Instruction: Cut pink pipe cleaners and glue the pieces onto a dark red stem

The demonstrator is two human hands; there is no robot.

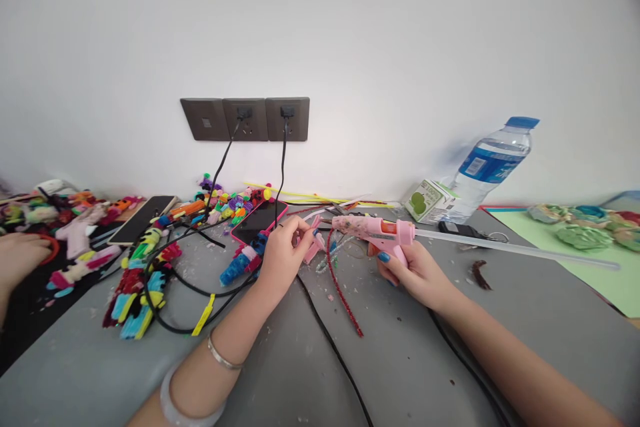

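My right hand (413, 270) is wrapped round the handle of a pink hot glue gun (373, 230), a long clear glue stick (515, 250) poking out of its back to the right. The nozzle points left toward my left hand (283, 257), which pinches a small pink fuzzy craft piece (313, 243). A red glittery pipe cleaner (343, 287) curves down over the grey table between both hands. A blue and red fuzzy figure (243, 263) lies just left of my left hand.
Two black cables (220, 167) run from wall sockets (245, 119) across the grey table (400, 360). A pink-cased phone (257, 220), another phone (143, 217), several colourful fuzzy figures (137, 287), a water bottle (487, 170), a small carton (429, 200), green paper (590, 260). Another person's hand (20, 257) at far left.
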